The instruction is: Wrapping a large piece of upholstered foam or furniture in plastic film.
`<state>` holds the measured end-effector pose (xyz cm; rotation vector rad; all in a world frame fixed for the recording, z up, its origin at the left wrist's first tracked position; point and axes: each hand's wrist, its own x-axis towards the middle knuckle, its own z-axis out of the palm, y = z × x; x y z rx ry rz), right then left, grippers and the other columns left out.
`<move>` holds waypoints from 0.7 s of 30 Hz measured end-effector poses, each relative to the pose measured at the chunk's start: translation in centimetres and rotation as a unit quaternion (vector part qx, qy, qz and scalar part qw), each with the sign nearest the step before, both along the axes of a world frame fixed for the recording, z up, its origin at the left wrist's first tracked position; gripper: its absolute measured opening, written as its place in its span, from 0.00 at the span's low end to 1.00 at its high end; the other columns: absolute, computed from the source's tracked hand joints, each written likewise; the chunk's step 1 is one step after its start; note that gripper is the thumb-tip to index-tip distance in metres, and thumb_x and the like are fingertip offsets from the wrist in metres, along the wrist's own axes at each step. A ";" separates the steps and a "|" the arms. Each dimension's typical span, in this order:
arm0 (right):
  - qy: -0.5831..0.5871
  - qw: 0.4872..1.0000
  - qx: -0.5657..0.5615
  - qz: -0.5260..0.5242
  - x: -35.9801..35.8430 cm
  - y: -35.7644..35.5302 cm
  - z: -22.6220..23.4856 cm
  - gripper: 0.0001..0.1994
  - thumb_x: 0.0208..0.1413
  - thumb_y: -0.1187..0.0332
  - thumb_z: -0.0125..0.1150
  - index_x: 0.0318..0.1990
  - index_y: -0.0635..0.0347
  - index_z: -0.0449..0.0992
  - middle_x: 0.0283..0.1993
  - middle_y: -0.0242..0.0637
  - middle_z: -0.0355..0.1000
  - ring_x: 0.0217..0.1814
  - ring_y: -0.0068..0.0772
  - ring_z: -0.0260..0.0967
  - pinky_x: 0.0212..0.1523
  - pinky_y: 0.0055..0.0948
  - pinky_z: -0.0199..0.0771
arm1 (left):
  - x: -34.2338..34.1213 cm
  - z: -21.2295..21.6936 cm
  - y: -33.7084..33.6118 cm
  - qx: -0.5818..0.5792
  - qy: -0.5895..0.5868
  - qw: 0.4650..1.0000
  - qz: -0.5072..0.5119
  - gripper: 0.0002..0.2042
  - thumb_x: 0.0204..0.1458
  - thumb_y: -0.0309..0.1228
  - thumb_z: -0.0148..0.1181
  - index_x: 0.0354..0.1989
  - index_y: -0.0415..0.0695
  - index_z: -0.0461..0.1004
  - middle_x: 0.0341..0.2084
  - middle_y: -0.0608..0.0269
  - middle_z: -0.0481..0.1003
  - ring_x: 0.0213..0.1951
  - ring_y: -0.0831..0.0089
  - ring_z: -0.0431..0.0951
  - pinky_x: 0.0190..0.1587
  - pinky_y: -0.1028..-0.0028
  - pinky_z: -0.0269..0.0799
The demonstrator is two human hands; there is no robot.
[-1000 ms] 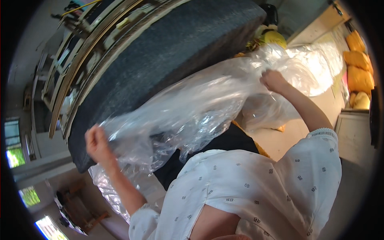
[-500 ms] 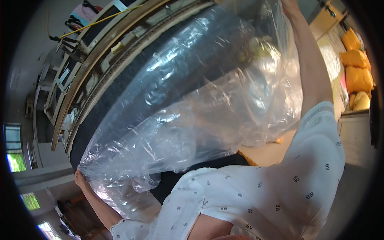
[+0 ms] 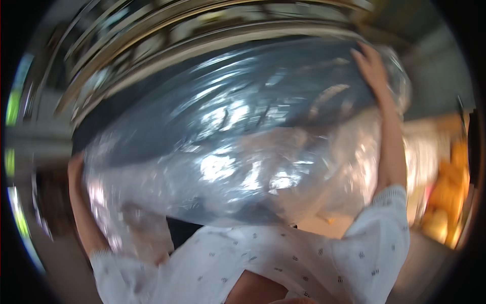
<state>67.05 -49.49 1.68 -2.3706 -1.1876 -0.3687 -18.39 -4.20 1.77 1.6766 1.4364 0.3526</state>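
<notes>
A large clear plastic sheet (image 3: 217,167) spreads in front of me, wrinkled and shiny, over a dark surface (image 3: 109,109). At its left edge, my left hand (image 3: 76,167) is closed on the plastic, though blur softens the fingers. Over on the far right, my right hand (image 3: 373,68) lies on the sheet with fingers stretched out and apart. Some plastic bulges out beyond that hand. Lower down, the sheet hangs close to my white patterned shirt (image 3: 263,248).
Beyond the dark surface runs a long curved pale edge (image 3: 212,43) with wooden rails behind it. Stacked orange bundles (image 3: 445,192) stand at the right. Bright windows (image 3: 15,101) show at the far left. Motion blurs much of the surroundings.
My view has turned, so the rails now lie more level across the top. The right hand has come from the upper edge down onto the sheet, its fingers now outstretched. The plastic lies flatter.
</notes>
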 end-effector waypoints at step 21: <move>0.568 0.709 0.028 0.418 -40.9 20.3 7.0 0.20 0.56 0.63 0.49 0.53 0.64 0.64 0.51 0.41 0.65 0.52 0.30 0.64 0.52 0.29 0.63 | 14.0 -0.8 -0.7 0.426 -0.107 0.868 0.231 0.14 0.40 0.40 0.63 0.29 0.42 0.78 0.25 0.64 0.75 0.30 0.72 0.74 0.36 0.74 0.66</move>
